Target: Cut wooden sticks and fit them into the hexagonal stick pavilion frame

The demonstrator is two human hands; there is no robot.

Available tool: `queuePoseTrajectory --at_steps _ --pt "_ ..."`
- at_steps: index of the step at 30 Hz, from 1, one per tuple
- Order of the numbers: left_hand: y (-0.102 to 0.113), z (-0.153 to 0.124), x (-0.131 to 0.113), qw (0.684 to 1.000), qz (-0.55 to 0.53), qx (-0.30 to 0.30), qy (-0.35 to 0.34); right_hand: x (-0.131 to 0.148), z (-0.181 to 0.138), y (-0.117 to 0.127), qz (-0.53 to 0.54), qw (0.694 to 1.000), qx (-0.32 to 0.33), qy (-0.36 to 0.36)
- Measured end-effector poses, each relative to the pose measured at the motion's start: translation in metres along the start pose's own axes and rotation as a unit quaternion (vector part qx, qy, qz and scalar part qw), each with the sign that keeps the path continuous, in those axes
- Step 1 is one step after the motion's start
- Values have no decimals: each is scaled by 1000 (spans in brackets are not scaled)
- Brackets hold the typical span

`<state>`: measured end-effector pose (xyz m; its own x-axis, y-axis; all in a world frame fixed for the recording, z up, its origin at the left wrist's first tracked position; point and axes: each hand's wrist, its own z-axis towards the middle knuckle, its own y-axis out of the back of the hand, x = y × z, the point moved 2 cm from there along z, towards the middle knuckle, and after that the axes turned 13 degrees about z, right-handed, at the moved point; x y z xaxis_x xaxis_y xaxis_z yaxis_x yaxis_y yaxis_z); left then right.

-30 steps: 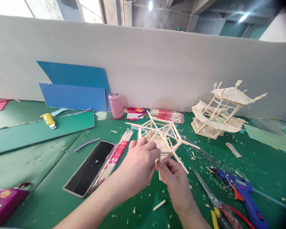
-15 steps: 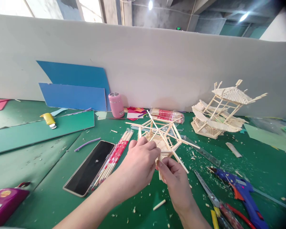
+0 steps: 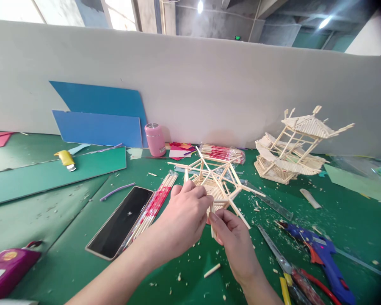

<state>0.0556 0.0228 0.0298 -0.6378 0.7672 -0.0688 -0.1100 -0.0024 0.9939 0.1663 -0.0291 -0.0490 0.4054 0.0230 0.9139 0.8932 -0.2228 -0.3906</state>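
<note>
A small pavilion frame of pale wooden sticks (image 3: 224, 193), with thin beams jutting outward, stands on the green table in front of me. My left hand (image 3: 190, 210) reaches over its near left side, fingers curled down and pinching a stick at the near edge. Close beside it, my right hand (image 3: 233, 237) pinches the same near part between thumb and forefinger. The two sets of fingertips nearly meet, and they hide the exact spot they hold. A short cut stick (image 3: 212, 270) lies on the table below the hands.
A phone (image 3: 120, 223) and a packet of sticks (image 3: 155, 205) lie left of the frame. To the right are scissors (image 3: 274, 250), a blue glue gun (image 3: 320, 254) and a stick pagoda (image 3: 288, 148). A pink flask (image 3: 155, 140) stands by the white partition (image 3: 193, 84).
Both hands keep their pinch at the frame's near edge, with only a slight shift of the fingers. The frame stays in place.
</note>
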Motion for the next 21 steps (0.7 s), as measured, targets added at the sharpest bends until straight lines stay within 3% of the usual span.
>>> queuePoseTrajectory --at_steps 8,21 --pt "-2 -1 1 999 -8 -35 -2 -3 -2 1 39 999 7 -18" --pt "0 0 -1 1000 -10 -12 2 -3 0 -1 17 1000 8 -7"
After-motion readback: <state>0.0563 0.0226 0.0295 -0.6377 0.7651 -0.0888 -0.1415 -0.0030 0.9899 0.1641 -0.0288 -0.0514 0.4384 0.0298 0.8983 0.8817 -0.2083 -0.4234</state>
